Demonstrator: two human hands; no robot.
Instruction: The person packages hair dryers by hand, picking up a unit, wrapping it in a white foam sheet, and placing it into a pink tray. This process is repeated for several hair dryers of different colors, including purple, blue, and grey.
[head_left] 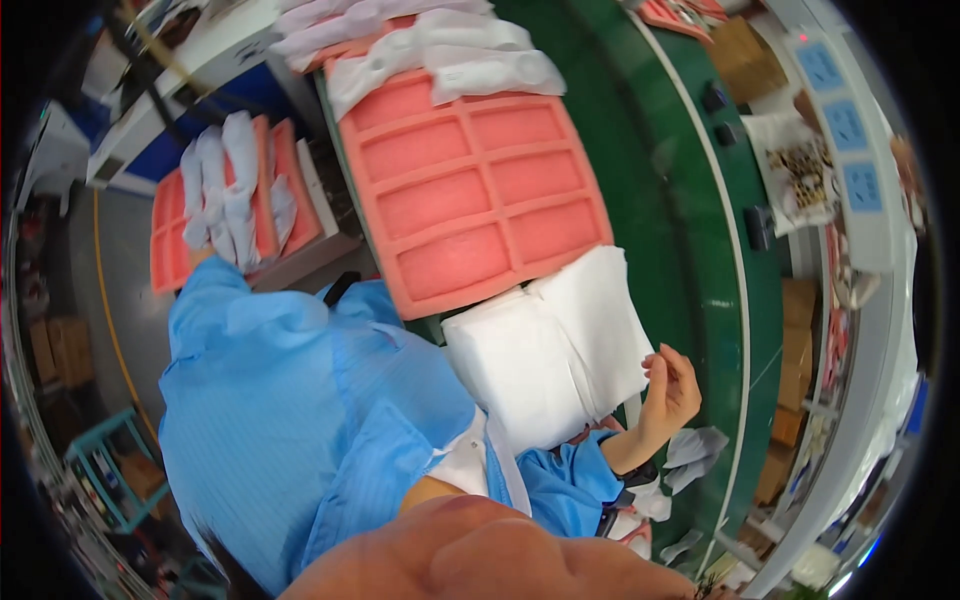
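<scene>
My right hand (672, 396) is by the right edge of a white sheet (600, 325), its thumb and fingers closed on that edge. The sheet lies skewed over a stack of white sheets (515, 365). At the far left my left hand (201, 256) reaches to several white-wrapped bundles (228, 195) lying on a pink foam tray (167, 235); its fingers are hidden by the sleeve and the bundles. Beyond the sheets lies a larger pink foam tray (477, 160) with bare rectangular compartments. More white-wrapped pieces (497, 75) rest across its far end.
A green conveyor belt (690, 270) with a pale rail runs along the right. Crumpled grey-white wrapping (693, 455) lies on it near my right arm. Cardboard boxes (797, 305) and a bag of small parts (797, 170) are farther right. A teal metal frame (120, 470) stands lower left.
</scene>
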